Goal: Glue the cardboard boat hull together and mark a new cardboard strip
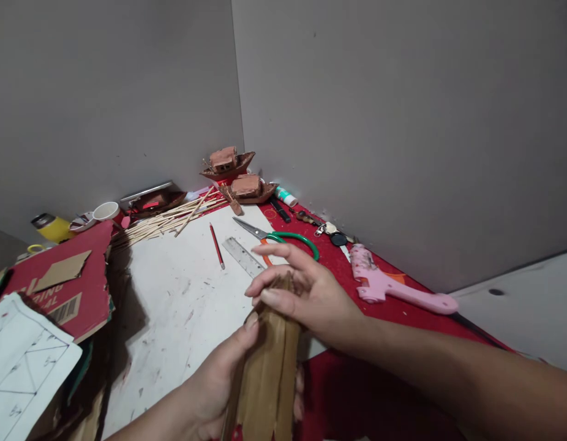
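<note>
In the head view, the cardboard [265, 373], a long brown folded piece, is at the lower middle, gripped by both hands above the near edge of the white sheet [173, 312]. The left hand [219, 373] wraps it from below: the thumb lies along the left edge and fingertips show past the right edge. The right hand [313, 294] is closed loosely about the narrow far end, its thumb on top; the index finger is stretched out and clear of the piece.

Just beyond the right fingers lie a ruler [242, 256] and open scissors [253, 228] with a green handle, partly hidden by the hand. A red pencil [216, 245] lies left of the ruler. Farther back are thin sticks [173, 220] in a loose pile, and two brown model boats [247, 187] stand near the corner of the grey walls [379, 122]. On the red cloth [338, 404] to the right lie keys [329, 228] and a pink tool [400, 291]. At left, a red box [90, 245] carries a scrap of card [65, 269], with a drawing [26, 373] nearest the camera.
</note>
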Demonstrator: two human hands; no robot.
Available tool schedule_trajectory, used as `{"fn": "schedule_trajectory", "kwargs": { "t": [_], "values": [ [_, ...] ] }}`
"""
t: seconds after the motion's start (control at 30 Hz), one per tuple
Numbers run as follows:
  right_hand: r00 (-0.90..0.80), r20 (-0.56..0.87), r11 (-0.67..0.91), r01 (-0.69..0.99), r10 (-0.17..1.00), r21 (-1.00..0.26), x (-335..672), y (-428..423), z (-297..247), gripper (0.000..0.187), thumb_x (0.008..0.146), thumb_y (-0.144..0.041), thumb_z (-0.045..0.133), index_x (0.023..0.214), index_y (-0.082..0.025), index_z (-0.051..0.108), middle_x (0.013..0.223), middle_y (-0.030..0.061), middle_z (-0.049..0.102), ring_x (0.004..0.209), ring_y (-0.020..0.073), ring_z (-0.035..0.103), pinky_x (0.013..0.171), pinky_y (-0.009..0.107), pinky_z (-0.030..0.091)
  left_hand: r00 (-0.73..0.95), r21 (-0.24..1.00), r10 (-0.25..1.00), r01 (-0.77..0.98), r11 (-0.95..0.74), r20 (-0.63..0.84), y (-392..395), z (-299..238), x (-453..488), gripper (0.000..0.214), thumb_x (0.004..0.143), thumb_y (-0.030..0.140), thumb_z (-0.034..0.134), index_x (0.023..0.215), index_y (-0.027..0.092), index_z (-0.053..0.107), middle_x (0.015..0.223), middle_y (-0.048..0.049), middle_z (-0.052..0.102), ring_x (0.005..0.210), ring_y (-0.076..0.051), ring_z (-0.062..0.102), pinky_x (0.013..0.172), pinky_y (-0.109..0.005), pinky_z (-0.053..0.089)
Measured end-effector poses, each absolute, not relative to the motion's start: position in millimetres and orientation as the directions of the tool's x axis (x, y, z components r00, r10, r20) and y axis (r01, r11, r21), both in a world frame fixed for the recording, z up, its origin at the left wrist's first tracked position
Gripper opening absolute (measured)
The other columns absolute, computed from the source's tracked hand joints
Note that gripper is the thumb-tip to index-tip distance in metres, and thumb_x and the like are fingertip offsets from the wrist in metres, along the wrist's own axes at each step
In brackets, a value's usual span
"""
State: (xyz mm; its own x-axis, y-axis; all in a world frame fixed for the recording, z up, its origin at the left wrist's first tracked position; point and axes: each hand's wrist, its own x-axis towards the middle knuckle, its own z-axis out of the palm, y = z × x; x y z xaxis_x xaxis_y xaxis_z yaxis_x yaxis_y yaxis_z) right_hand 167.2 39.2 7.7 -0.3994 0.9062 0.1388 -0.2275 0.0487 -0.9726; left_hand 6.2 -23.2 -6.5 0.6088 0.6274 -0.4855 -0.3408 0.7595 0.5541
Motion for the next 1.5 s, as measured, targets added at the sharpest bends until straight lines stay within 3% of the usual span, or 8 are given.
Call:
{"fn": "schedule_trajectory", "kwargs": {
  "t": [0.13, 0.23, 0.37, 0.63, 0.8, 1.03, 1.27, 1.5],
  "values": [
    [-0.502, 0.028, -0.178, -0.359, 0.864, -0.916, 165.5, 47.7, 3.0, 0.060, 0.081, -0.040, 0.068, 0.134, -0.026, 0.043, 0.091, 0.0039, 0.072, 0.077, 0.0152, 0.066, 0.065, 0.025, 0.051, 0.618, 0.494, 0.590, -0.346, 0.798, -0.520, -18.8, -8.3, 3.7, 0.072, 0.072, 0.072, 0.056, 0.096, 0.006, 0.071, 0.078, -0.0125, 0.071, 0.062, -0.019, 0.068, 0.060, -0.027, 0.051],
    [-0.580, -0.029, -0.274, -0.340, 0.814, -0.899, 161.8, 48.2, 0.2, 0.034, 0.080, -0.044, 0.070, 0.103, -0.018, 0.064, 0.086, 0.0043, 0.072, 0.070, 0.0125, 0.065, 0.066, 0.024, 0.051, 0.632, 0.492, 0.565, -0.314, 0.812, -0.530, -17.4, -8.1, 3.7, 0.074, 0.074, 0.074, 0.052, 0.089, 0.004, 0.071, 0.075, -0.0139, 0.070, 0.060, -0.020, 0.067, 0.060, -0.028, 0.051],
    [-0.553, -0.014, -0.208, -0.290, 0.833, -0.934, 158.7, 48.5, -1.7, 0.035, 0.080, -0.050, 0.068, 0.073, -0.016, 0.067, 0.071, 0.0032, 0.068, 0.066, 0.0132, 0.062, 0.067, 0.025, 0.050, 0.636, 0.506, 0.568, -0.306, 0.807, -0.522, -13.9, -4.7, 3.1, 0.076, 0.079, 0.074, 0.045, 0.094, 0.004, 0.071, 0.079, -0.0163, 0.071, 0.066, -0.022, 0.069, 0.064, -0.030, 0.052],
    [0.040, -0.052, -0.033, -0.369, 0.998, -0.929, 175.7, 87.2, 2.3, 0.029, 0.071, -0.047, 0.070, 0.067, -0.021, 0.058, 0.064, -0.0011, 0.062, 0.060, 0.0142, 0.057, 0.061, 0.026, 0.049, 0.651, 0.591, 0.664, -0.388, 0.708, -0.369, 14.7, 5.8, -23.4, 0.069, 0.090, 0.064, 0.035, 0.119, 0.005, 0.059, 0.091, -0.0186, 0.073, 0.070, -0.026, 0.073, 0.056, -0.030, 0.055],
    [0.272, -0.080, 0.069, -0.499, 0.959, -0.864, 182.2, 101.7, -2.0, 0.029, 0.067, -0.043, 0.074, 0.072, -0.024, 0.053, 0.067, -0.0047, 0.059, 0.069, 0.0153, 0.060, 0.062, 0.025, 0.049, 0.250, 0.679, 0.925, -0.629, 0.379, -0.285, 21.7, 19.5, -25.3, 0.048, 0.099, 0.045, 0.028, 0.124, 0.011, 0.052, 0.092, -0.0140, 0.072, 0.077, -0.021, 0.073, 0.063, -0.031, 0.059],
    [0.042, -0.139, -0.087, -0.593, 0.989, -0.801, 162.0, 80.0, -14.2, 0.033, 0.074, -0.047, 0.072, 0.094, -0.023, 0.064, 0.087, 0.0013, 0.070, 0.081, 0.0200, 0.064, 0.064, 0.029, 0.051, -0.046, 0.858, 0.987, -0.502, 0.109, -0.152, 6.1, 18.1, -4.2, 0.030, 0.089, 0.032, 0.061, 0.116, 0.020, 0.056, 0.124, -0.0078, 0.063, 0.108, -0.022, 0.063, 0.086, -0.035, 0.055],
    [-0.364, -0.160, -0.272, -0.280, 0.918, -0.921, 150.0, 58.4, -16.0, 0.036, 0.068, -0.046, 0.078, 0.085, -0.015, 0.069, 0.081, 0.0037, 0.069, 0.073, 0.0143, 0.063, 0.068, 0.026, 0.050, -0.420, 0.939, 0.891, -0.342, 0.021, -0.173, 27.9, 14.5, -30.4, 0.026, 0.075, 0.021, 0.064, 0.100, 0.019, 0.059, 0.092, -0.0007, 0.073, 0.083, -0.015, 0.067, 0.068, -0.022, 0.051],
    [-0.359, -0.065, -0.085, -0.039, 0.931, -0.996, 154.5, 54.0, -6.3, 0.058, 0.076, -0.058, 0.064, 0.111, -0.012, 0.062, 0.091, 0.0085, 0.066, 0.076, 0.0173, 0.062, 0.062, 0.029, 0.051, -0.121, 0.991, 0.989, -0.113, 0.069, -0.082, 28.5, -4.3, -32.4, 0.032, 0.081, 0.030, 0.063, 0.111, 0.018, 0.062, 0.106, -0.0078, 0.073, 0.095, -0.023, 0.068, 0.085, -0.033, 0.049]
  ]
}}
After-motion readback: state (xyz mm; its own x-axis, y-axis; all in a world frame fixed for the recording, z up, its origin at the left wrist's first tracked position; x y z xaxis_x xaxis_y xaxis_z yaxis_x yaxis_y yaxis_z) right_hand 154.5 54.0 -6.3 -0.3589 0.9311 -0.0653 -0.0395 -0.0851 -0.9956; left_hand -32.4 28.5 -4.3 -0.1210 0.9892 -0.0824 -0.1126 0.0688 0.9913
